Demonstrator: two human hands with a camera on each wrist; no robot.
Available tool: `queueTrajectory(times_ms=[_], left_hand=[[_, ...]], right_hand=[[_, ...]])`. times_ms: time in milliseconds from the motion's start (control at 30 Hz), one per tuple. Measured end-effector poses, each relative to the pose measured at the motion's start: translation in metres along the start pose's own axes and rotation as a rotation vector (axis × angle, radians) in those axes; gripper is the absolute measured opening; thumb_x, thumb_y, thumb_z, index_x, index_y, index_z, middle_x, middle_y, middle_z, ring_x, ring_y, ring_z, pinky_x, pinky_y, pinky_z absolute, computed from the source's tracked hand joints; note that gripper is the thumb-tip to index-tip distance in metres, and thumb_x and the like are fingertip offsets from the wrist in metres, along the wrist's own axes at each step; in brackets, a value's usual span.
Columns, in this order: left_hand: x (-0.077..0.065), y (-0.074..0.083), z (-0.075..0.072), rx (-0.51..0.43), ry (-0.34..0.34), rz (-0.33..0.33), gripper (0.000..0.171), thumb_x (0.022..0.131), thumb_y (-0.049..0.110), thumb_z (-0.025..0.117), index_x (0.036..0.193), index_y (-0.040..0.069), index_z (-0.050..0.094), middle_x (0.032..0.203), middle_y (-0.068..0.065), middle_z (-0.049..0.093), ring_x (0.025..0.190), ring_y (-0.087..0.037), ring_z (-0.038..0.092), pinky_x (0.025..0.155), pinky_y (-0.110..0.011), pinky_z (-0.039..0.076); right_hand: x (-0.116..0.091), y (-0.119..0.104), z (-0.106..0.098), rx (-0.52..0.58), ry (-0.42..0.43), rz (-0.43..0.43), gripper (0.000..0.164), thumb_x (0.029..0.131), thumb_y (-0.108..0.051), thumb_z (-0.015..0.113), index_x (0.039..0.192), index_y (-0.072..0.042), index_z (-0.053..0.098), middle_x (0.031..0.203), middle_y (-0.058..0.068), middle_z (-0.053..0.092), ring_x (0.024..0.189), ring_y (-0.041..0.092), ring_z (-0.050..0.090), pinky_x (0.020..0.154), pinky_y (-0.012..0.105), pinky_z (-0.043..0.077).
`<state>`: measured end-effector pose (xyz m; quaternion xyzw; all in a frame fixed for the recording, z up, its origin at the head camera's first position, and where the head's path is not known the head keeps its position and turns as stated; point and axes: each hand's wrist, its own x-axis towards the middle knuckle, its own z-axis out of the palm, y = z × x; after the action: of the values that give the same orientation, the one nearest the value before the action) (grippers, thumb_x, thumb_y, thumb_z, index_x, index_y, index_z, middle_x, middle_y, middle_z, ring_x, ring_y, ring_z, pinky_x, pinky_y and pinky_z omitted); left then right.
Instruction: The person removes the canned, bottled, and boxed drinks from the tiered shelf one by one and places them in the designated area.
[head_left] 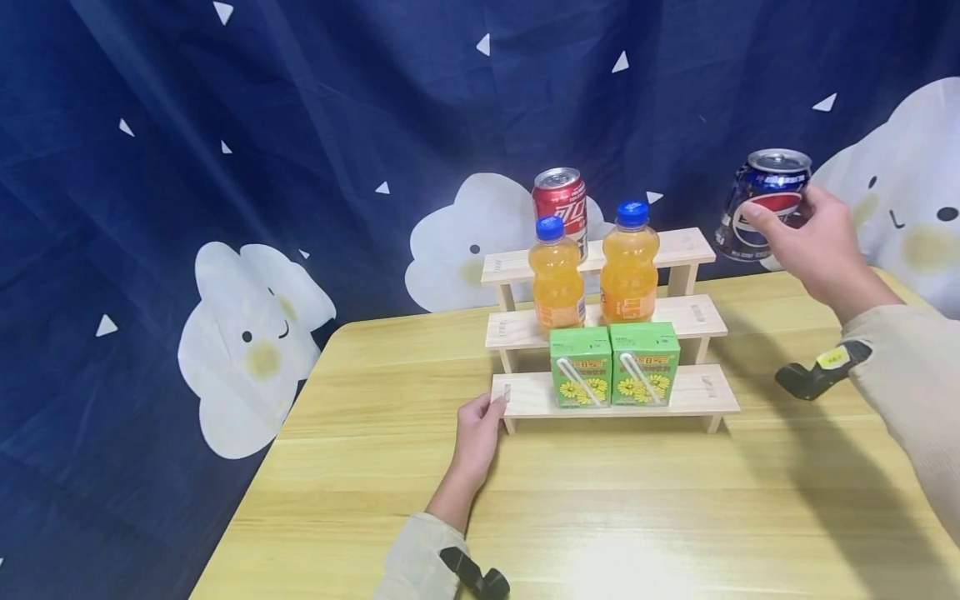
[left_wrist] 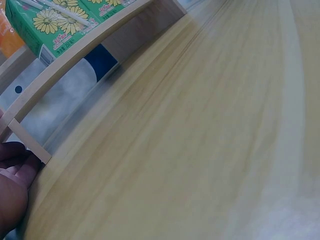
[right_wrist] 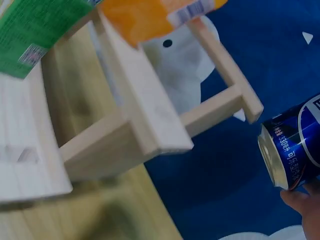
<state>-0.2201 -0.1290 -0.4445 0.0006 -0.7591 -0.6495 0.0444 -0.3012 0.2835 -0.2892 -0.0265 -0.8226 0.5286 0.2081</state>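
A blue Pepsi can (head_left: pixel 761 204) is gripped upright in the right hand (head_left: pixel 817 237), held in the air to the right of the wooden stepped rack (head_left: pixel 693 246). The right wrist view shows the same can (right_wrist: pixel 295 145) apart from the rack's top step. At the rack's lowest step, the left hand (head_left: pixel 477 437) holds the left end, thumb on top and other fingers partly hidden beneath. Two green drink cartons (head_left: pixel 581 371) stand on that bottom step. Two orange drink bottles (head_left: pixel 628 267) with blue caps stand on the middle step. Behind them a red cola can (head_left: pixel 561 204) sits on the top step.
The rack stands on a light wooden table (head_left: pixel 375 392). A dark blue curtain (head_left: pixel 337 100) with white clouds hangs just behind the table's far edge. Black straps with camera mounts (head_left: pixel 821 371) circle both sleeves.
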Motion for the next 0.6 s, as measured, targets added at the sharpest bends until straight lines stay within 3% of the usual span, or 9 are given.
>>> queueTrajectory(times_ms=[233,467,600], left_hand=[[0.000,-0.001,0.000,-0.006,0.006,-0.018,0.027,0.092,0.015,0.051,0.100,-0.004,0.067,0.085,-0.005,0.063,0.081,-0.012,0.053,0.075,-0.026,0.046],[0.001,-0.001,0.001,-0.020,0.001,-0.014,0.026,0.092,0.015,0.051,0.100,-0.005,0.067,0.084,-0.004,0.062,0.079,-0.012,0.052,0.075,-0.027,0.046],[0.001,-0.002,0.001,-0.018,-0.002,-0.017,0.027,0.092,0.015,0.050,0.100,-0.005,0.067,0.087,-0.006,0.064,0.082,-0.012,0.054,0.077,-0.027,0.047]], right_hand=[[-0.012,0.027,-0.007,-0.046,0.006,0.007,0.023,0.086,-0.039,0.066,0.100,-0.030,0.051,0.079,-0.023,0.052,0.072,-0.003,0.048,0.059,0.009,0.039],[-0.030,0.063,-0.007,-0.108,0.084,0.003,0.023,0.085,-0.039,0.065,0.102,-0.031,0.051,0.077,-0.028,0.048,0.073,-0.006,0.047,0.063,0.007,0.036],[-0.036,0.077,-0.005,-0.162,0.105,0.041,0.034,0.086,-0.044,0.063,0.110,-0.022,0.051,0.085,-0.017,0.048,0.077,-0.005,0.044,0.067,0.008,0.034]])
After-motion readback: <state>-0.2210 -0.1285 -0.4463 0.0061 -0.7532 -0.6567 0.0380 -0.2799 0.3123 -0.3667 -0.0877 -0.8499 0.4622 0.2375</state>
